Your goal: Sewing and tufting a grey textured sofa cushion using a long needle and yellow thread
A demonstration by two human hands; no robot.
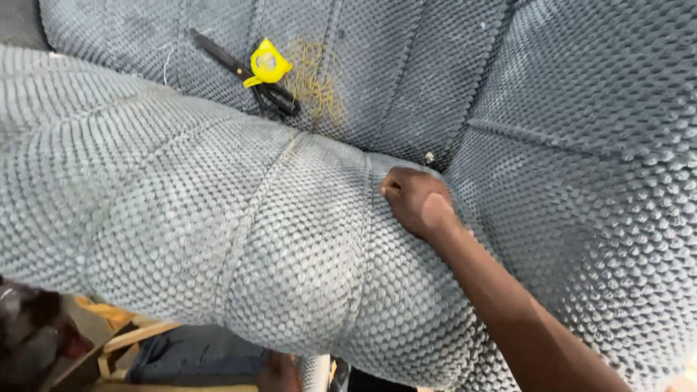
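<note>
While the right hand (417,203) is closing into a fist on a fold of grey quilted upholstery (290,239), pinching fabric at the seam, tension should be staying even. Beyond the knuckles, black scissors (243,72), yellow tape (268,64) and loose thread (316,80) are lying. Left hand unseen.

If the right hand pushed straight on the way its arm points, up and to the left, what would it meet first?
The right hand already presses on the grey textured upholstery fabric. Further along, probably the tangle of yellow thread, then the black scissors with a yellow tag; depth is unclear.
</note>
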